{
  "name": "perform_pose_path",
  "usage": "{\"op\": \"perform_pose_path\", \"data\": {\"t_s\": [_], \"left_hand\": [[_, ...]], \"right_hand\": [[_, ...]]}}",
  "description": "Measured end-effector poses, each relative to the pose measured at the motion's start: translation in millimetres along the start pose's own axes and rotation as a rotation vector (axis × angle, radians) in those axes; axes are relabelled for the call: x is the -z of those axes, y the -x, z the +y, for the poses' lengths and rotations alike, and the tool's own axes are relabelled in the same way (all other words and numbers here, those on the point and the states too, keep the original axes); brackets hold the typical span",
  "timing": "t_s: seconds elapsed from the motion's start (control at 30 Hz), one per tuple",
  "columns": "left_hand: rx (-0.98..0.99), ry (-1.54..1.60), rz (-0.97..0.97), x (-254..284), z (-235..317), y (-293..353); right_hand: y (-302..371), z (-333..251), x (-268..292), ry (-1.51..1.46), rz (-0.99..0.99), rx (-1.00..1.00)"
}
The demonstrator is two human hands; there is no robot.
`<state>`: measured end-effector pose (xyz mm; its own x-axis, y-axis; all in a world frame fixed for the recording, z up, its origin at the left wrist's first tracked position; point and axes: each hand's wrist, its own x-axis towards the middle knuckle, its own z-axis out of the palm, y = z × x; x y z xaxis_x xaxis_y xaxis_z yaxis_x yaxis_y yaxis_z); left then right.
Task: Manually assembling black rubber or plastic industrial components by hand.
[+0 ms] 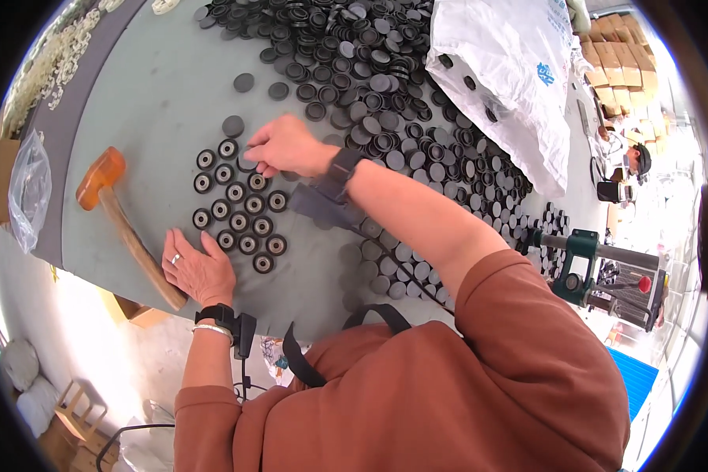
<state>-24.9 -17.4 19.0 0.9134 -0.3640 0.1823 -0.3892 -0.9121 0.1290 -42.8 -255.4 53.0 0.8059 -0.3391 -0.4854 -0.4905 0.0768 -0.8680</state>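
My left hand (200,267) lies flat on the grey-green tabletop (157,86) with fingers spread, beside a cluster of small black wheels. The wheels have metal bearing-like centres; one wheel (226,240) is right by my fingertips. Over the far side of the cluster, my right hand (287,147) has its fingers bent together on a flat dark grey round cap (247,164), partly hidden by the fingers. A loose grey cap (233,126) lies just beyond. Left of my left hand rests a mallet (102,177) with an orange head and wooden handle.
A large heap of black and grey round caps (370,71) covers the far and right table. A white sack (503,71) lies over part of it. At right stands a green metal machine (578,267). A clear plastic bag (30,193) hangs at the left edge. Another person (633,160) is far right.
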Motion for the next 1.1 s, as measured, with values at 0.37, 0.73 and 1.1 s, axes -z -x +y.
{"op": "perform_pose_path", "data": {"t_s": [0.37,0.73,1.1], "left_hand": [[0.007,0.015,-0.002,0,-1,1],[0.045,-0.041,-0.049,5,5,-2],[0.037,-0.035,-0.066,5,2,0]], "right_hand": [[-20,-12,-5,0.493,-0.095,-0.026],[-9,19,-11,0.728,0.179,0.551],[74,3,105,0.8,0.709,-0.009]]}}
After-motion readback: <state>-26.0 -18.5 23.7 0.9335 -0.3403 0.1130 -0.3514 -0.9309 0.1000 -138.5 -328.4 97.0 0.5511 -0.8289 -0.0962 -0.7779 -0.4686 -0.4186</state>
